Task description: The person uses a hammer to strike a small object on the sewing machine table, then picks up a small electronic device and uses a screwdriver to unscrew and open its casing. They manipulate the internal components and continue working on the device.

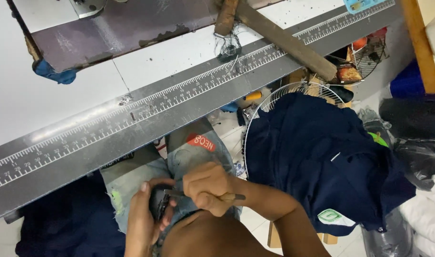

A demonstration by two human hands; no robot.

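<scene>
You are sitting below the edge of the surface [84,95] with both hands in your lap. Your left hand [143,216] is curling its fingers around a small dark object [160,204], too small and shadowed to identify, and your right hand [205,188] is pinching a thin wooden-handled tool [227,196] whose metal end is lying against that object. The tip is working just beside your left fingers, so a slip could jab them; the pale jeans [193,152] beneath could also be nicked.

Along the near edge of the white surface a long metal ruler strip [179,102] is running, with a wooden hammer [279,35] lying across it higher up and a dark machine base [122,28] behind. To your right, a navy garment [317,157] is draping over a wire fan guard [284,93], among piles of cloth.
</scene>
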